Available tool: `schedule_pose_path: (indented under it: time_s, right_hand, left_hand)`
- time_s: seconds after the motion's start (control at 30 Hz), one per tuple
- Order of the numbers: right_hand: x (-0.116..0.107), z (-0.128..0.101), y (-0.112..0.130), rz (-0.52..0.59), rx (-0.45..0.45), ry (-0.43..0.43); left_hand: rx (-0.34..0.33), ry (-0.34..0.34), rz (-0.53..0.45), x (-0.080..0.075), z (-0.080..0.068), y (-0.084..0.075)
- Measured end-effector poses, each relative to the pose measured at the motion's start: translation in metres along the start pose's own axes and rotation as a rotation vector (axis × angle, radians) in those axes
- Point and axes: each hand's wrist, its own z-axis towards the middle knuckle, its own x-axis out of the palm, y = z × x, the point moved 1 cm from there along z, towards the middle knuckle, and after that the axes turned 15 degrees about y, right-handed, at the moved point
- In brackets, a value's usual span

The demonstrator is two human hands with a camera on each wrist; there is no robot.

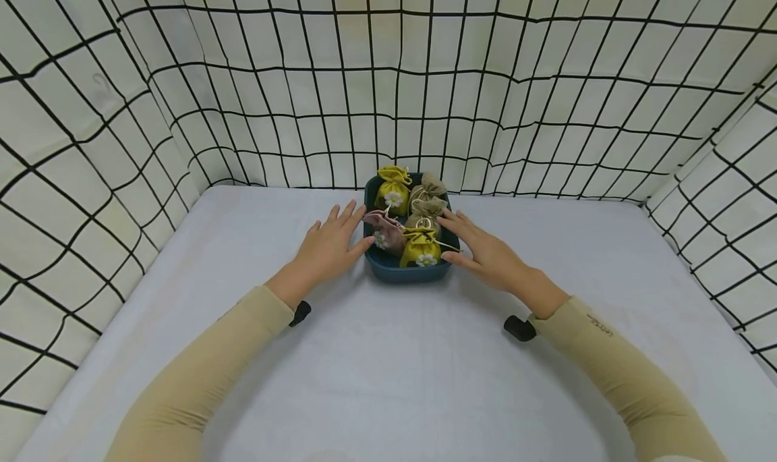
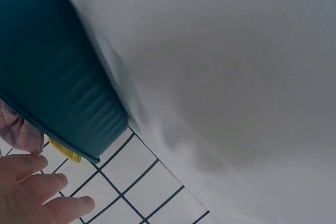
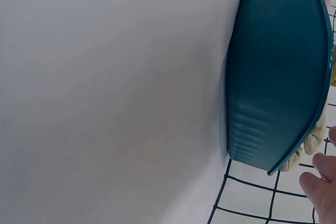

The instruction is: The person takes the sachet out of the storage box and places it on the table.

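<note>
- Where the teal tray point(image 1: 388, 270) sits at frame centre, left hand point(image 1: 328, 247) rests flat against its left wall, fingers straight.
- Right hand point(image 1: 485, 251) flanks the right wall, fingers straight, grasping nothing.
- Five small pouches point(image 1: 420, 249) fill the tray.

You face a pale grey-white table surface point(image 1: 388, 367) filling the lower half of the head view. One dark teal tray point(image 1: 400, 272) stands directly on it, at frame centre toward the far edge. Grid-patterned fabric walls point(image 1: 546, 111) border the surface on three sides.
</note>
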Motion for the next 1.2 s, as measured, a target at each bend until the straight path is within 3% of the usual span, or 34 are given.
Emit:
schedule_pose_path:
  time_s: [0.47,1.2]
  right_hand:
    - [0.0,0.008,0.007,0.062,-0.015,0.011]
    - [-0.006,0.014,0.017,0.195,-0.04,0.01]
  left_hand:
    - [-0.05,0.043,-0.016,0.003,0.001,-0.002]
    - [-0.061,0.068,-0.021,0.008,0.002,-0.002]
